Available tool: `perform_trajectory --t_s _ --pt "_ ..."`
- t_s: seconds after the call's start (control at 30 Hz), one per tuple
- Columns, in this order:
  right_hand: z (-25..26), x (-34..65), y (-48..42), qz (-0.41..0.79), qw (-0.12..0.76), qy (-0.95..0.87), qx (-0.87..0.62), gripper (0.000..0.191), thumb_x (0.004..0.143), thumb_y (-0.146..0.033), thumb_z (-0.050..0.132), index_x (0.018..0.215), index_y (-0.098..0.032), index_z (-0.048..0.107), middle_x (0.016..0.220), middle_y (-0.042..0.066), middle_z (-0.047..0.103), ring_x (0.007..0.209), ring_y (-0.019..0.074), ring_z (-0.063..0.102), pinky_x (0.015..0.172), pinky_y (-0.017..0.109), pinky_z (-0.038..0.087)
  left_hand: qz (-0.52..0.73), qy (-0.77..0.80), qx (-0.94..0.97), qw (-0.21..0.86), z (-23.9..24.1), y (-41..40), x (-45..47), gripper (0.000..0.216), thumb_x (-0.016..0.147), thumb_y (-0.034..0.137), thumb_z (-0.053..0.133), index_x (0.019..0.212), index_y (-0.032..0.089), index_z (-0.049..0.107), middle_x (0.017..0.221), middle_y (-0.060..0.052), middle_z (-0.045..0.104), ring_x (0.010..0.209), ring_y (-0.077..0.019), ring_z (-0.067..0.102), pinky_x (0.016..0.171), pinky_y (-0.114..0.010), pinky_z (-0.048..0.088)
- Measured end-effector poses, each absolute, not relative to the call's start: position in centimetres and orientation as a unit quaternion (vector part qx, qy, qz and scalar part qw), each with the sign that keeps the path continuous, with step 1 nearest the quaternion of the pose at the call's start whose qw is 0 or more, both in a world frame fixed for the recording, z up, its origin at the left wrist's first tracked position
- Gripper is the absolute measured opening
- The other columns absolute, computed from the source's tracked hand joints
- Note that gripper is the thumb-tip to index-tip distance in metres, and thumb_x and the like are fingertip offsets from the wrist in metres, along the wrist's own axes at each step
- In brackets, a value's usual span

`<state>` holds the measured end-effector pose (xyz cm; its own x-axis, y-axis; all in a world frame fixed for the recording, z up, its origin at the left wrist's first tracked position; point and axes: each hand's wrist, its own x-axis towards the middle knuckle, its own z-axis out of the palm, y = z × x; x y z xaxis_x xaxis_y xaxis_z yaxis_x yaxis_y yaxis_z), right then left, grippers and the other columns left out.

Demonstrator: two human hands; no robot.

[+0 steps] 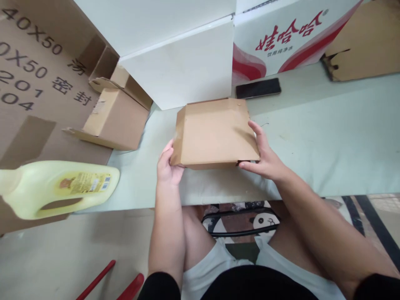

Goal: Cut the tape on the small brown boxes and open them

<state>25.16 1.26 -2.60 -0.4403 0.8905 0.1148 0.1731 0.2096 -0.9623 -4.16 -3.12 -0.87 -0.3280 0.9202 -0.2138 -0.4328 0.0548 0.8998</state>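
Note:
A small flat brown cardboard box sits near the front edge of the pale table, its flaps folded down. My left hand grips its left front corner, fingers curled under the edge. My right hand holds the right side, fingers pressed along the edge and thumb at the front corner.
A yellow plastic jug lies at the left. An open cardboard box and large printed cardboard sheets stand at the far left. White boxes, a red-printed carton and a black phone sit behind.

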Motion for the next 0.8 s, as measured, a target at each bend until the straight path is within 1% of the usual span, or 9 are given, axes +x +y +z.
perform_trajectory --t_s 0.13,0.23,0.3,0.4,0.5,0.57,0.63,0.7,0.8 --pt "-3.0 25.1 1.2 0.475 0.359 -0.690 -0.412 0.091 0.073 -0.063 0.078 0.147 -0.025 0.041 0.157 0.015 0.044 0.148 0.0383 0.040 0.124 0.055 0.034 0.676 0.458 0.279 0.506 -0.5 -3.0 -2.6 0.065 0.070 0.054 0.073 0.125 0.022 0.067 0.132 -0.011 0.071 0.124 -0.0314 0.066 0.089 -0.037 0.059" --pt "-3.2 24.9 1.2 0.492 0.380 -0.647 -0.442 0.085 0.074 -0.058 0.077 0.143 -0.025 0.041 0.150 0.015 0.049 0.139 0.0364 0.051 0.115 0.052 0.046 0.651 0.468 0.306 0.513 -0.4 -3.2 -2.3 0.080 0.068 0.061 0.074 0.137 0.024 0.061 0.140 -0.013 0.066 0.133 -0.0370 0.060 0.095 -0.042 0.058" --pt "-3.3 24.8 1.2 0.509 0.390 -0.611 -0.464 0.084 0.075 -0.055 0.075 0.145 -0.027 0.036 0.141 0.014 0.056 0.125 0.0333 0.060 0.104 0.048 0.053 0.633 0.478 0.319 0.519 -0.4 -3.3 -2.5 0.091 0.063 0.060 0.081 0.144 0.028 0.055 0.147 -0.012 0.062 0.136 -0.0374 0.059 0.096 -0.043 0.058" --pt "-3.1 24.8 1.3 0.487 0.404 -0.582 -0.511 0.077 0.081 -0.050 0.069 0.145 -0.027 0.034 0.111 0.008 0.065 0.101 0.0281 0.067 0.092 0.045 0.055 0.603 0.513 0.349 0.501 -0.7 -3.5 -3.0 0.108 0.058 0.053 0.092 0.152 0.035 0.044 0.162 -0.009 0.047 0.147 -0.0351 0.049 0.103 -0.040 0.055" --pt "-3.0 24.9 1.4 0.441 0.422 -0.576 -0.544 0.066 0.085 -0.045 0.063 0.142 -0.025 0.037 0.088 0.003 0.062 0.090 0.0258 0.065 0.090 0.044 0.053 0.566 0.548 0.396 0.472 -1.1 -3.5 -3.1 0.112 0.060 0.050 0.096 0.155 0.034 0.038 0.166 -0.010 0.041 0.152 -0.0320 0.042 0.110 -0.036 0.050" --pt "-2.9 25.1 1.4 0.455 0.419 -0.573 -0.537 0.065 0.086 -0.046 0.062 0.143 -0.026 0.037 0.093 0.005 0.064 0.095 0.0266 0.066 0.087 0.043 0.054 0.545 0.564 0.404 0.471 -1.4 -3.4 -3.2 0.105 0.064 0.049 0.095 0.152 0.031 0.040 0.151 -0.013 0.058 0.135 -0.0299 0.061 0.098 -0.033 0.057" --pt "-2.8 25.3 1.3 0.487 0.410 -0.570 -0.519 0.068 0.086 -0.047 0.062 0.145 -0.028 0.036 0.106 0.008 0.067 0.107 0.0287 0.066 0.087 0.043 0.055 0.516 0.596 0.381 0.483 -1.6 -3.3 -3.4 0.092 0.065 0.048 0.093 0.143 0.026 0.049 0.108 -0.010 0.077 0.086 -0.0228 0.077 0.065 -0.025 0.058" --pt "-2.6 25.7 1.2 0.506 0.406 -0.569 -0.505 0.070 0.085 -0.048 0.063 0.146 -0.029 0.037 0.117 0.010 0.068 0.114 0.0301 0.066 0.090 0.044 0.055 0.490 0.617 0.348 0.507 -1.6 -3.2 -3.9 0.072 0.065 0.044 0.092 0.125 0.022 0.059 0.065 0.002 0.069 0.042 -0.0136 0.060 0.038 -0.020 0.038" --pt "-2.3 26.2 1.2 0.511 0.395 -0.577 -0.500 0.066 0.082 -0.049 0.067 0.142 -0.028 0.048 0.136 0.011 0.063 0.108 0.0285 0.067 0.091 0.043 0.056 0.502 0.589 0.331 0.540 -1.2 -3.2 -4.9 0.048 0.062 0.040 0.085 0.102 0.021 0.066 0.049 0.008 0.055 0.027 -0.0078 0.037 0.029 -0.021 0.019"
